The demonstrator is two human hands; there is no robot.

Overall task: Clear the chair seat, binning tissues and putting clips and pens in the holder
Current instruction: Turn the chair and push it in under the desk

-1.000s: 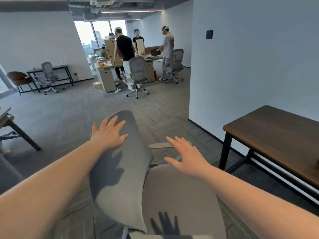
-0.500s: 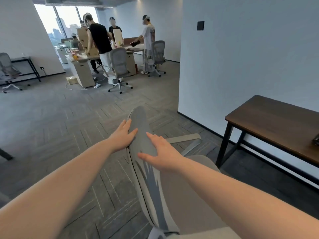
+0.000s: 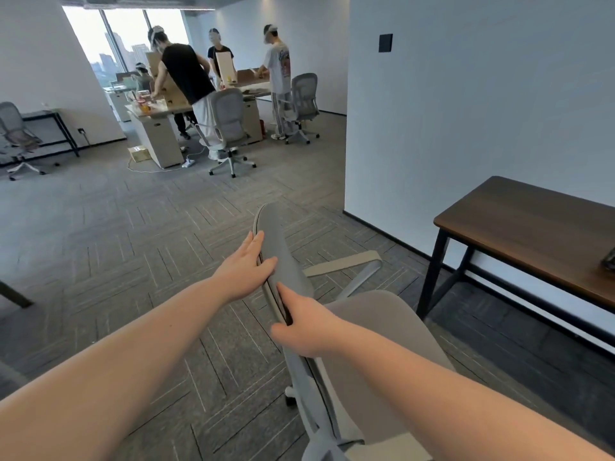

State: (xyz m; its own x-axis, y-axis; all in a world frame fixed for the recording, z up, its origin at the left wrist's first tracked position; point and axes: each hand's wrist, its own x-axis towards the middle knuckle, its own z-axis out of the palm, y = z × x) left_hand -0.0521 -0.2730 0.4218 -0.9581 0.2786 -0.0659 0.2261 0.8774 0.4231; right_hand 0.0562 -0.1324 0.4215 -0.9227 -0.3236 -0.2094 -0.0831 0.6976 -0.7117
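We log left hand (image 3: 248, 266) and right hand (image 3: 306, 324) both clamping the backrest (image 3: 284, 247) edge, seat (image 3: 382, 344) right of the backrest showing no tissues, clips or pens; risk, we judge: a hard swivel could fling any hidden items off.

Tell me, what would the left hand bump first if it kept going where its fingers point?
It would just slide along the chair backrest, which the left hand holds, up to its top end. Beyond that looks free above the carpet, though depth is unclear.
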